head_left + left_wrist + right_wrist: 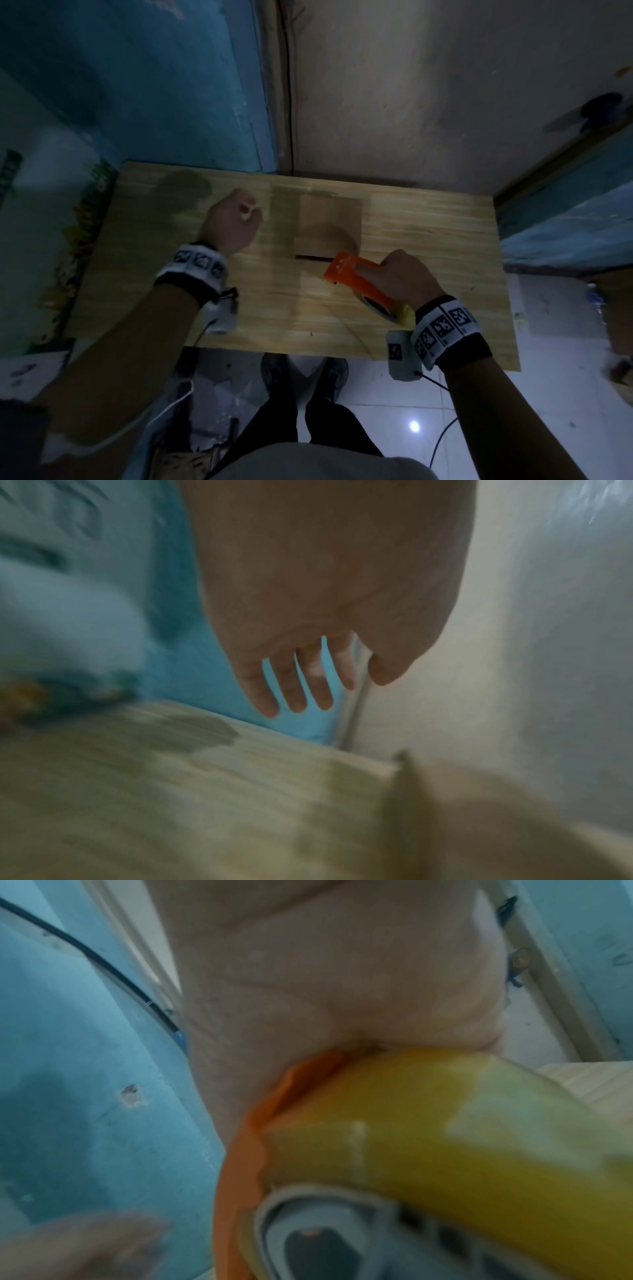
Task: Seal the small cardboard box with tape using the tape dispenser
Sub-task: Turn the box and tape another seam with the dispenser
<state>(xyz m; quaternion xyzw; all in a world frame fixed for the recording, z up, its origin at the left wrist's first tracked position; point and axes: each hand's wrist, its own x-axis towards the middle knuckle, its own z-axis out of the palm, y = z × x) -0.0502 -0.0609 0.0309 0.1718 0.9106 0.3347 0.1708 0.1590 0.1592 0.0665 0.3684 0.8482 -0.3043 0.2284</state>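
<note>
Gripping the orange tape dispenser [356,281], the right hand [404,277] is held just at the near edge of the small cardboard box [329,222], which lies on the wooden table [428,240]. The left hand [234,219] hangs empty, fingers loose — beside the box. Taping seems about to start; the box should be steadied first.

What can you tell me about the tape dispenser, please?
The tape dispenser has a flat orange body that looks like plastic, carrying a roll of yellowish tape on a grey hub. The right hand grips it, fingers curled round the body. It is held tilted, its front end close to the near edge of the small cardboard box on the wooden table; contact with the box cannot be told.
</note>
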